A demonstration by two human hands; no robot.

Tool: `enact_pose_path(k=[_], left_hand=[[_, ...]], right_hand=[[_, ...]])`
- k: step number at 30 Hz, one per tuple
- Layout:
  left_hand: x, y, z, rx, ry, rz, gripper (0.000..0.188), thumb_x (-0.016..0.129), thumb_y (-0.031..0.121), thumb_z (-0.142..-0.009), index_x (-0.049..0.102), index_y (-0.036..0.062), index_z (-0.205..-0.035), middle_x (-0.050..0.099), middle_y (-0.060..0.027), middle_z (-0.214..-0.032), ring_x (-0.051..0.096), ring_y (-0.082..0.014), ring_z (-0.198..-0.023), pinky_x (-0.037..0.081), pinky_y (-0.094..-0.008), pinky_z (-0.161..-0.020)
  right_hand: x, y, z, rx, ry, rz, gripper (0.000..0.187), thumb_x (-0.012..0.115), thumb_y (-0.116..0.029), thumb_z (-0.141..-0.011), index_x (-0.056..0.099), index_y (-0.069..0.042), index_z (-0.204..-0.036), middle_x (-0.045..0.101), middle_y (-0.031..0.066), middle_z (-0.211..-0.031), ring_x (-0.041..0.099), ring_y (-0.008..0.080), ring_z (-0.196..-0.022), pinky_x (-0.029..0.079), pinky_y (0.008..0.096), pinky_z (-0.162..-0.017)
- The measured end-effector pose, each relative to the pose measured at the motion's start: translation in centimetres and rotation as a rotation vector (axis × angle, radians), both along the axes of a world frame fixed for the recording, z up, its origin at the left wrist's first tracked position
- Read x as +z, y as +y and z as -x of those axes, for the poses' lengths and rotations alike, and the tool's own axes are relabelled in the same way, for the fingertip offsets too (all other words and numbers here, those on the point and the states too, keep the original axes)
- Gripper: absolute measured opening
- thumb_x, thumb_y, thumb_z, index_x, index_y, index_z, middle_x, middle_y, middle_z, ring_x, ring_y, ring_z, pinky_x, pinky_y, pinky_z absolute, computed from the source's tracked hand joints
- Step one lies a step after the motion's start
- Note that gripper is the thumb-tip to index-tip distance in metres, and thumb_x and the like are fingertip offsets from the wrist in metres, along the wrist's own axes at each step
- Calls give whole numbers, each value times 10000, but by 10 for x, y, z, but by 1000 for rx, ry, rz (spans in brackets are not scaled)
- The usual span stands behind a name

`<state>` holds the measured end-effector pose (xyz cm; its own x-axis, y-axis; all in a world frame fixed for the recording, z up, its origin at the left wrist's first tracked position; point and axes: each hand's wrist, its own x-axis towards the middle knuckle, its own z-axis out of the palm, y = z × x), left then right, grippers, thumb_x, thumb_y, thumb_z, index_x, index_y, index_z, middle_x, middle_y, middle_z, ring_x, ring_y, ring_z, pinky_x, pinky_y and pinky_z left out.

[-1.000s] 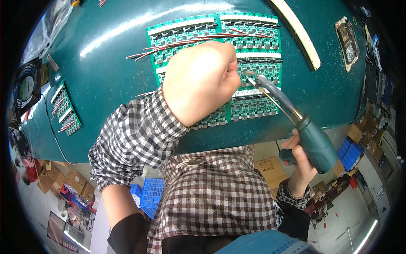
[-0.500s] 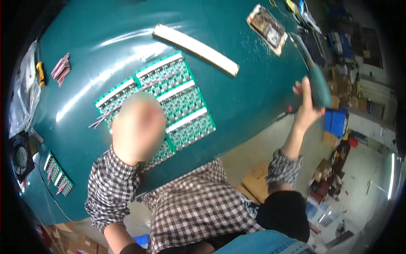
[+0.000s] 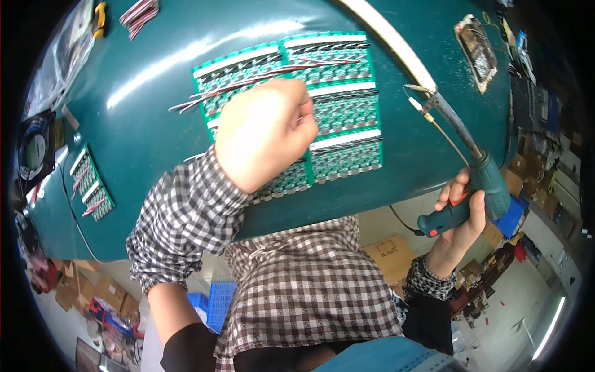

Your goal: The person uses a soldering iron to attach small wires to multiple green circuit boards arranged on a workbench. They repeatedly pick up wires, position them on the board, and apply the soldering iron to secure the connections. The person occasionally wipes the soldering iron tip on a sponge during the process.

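Note:
My left hand [image 3: 263, 133] is closed in a pinch above a panel of green circuit boards [image 3: 347, 146]; what its fingertips hold, if anything, is hidden. Red, black and white wires [image 3: 248, 82] lie across the boards, their loose ends past the left edge. My right hand [image 3: 462, 217] grips a dark green soldering gun [image 3: 493, 186] with a red trigger, to the right of the boards. Its long metal barrel and a thin feed tube with a white end point up and left. The barrel's tip overlaps the near end of a long pale strip [image 3: 396, 43] in the picture; contact cannot be judged.
A dirty solder tray [image 3: 477, 53] sits at the far right. At far left lie a wire bundle [image 3: 139, 15], a yellow-handled tool [image 3: 100, 20] and plastic bags. A smaller board with wires [image 3: 92, 183] and a black fan [image 3: 36, 142] are on the left. The green table's edge [image 3: 297, 226] runs before me.
My right hand has brought the soldering gun from beside the solder tray toward the boards, its tip now near the pale strip. My left hand stays over the boards. The head view has shifted.

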<state>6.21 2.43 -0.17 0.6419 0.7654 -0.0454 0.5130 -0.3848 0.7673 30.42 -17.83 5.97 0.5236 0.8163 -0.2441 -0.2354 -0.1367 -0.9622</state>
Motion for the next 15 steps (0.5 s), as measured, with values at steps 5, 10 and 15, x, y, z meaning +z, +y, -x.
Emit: enact_pose_path(k=[5, 10, 15], left_hand=[[-4, -2, -2, 20, -31, -46, 61, 646, 93, -722, 599, 60, -742, 530, -60, -622, 547, -221, -555, 434, -348, -528], [-8, -2, -2, 21, -56, -69, 69, 650, 75, -712, 586, 60, -731, 513, -61, -615, 534, -228, -543, 426, -349, -514], [-7, -2, -2, 21, -68, -106, 85, 649, 43, -701, 567, 60, -715, 490, -62, -610, 520, -228, -537, 418, -342, -504]], right_hand=[[4, 7, 19, 46, -81, 75, 482, 635, -289, -889, 514, 110, -1130, 553, 103, -753, 610, 212, -672, 563, 302, -561], [5, 2, 37, 108, -154, 205, 471, 706, -233, -814, 571, 122, -1093, 620, 119, -771, 635, 236, -695, 542, 366, -688], [0, 0, 41, 225, -215, 203, 423, 702, -168, -816, 579, 114, -1107, 636, 120, -791, 637, 229, -745, 519, 384, -751]])
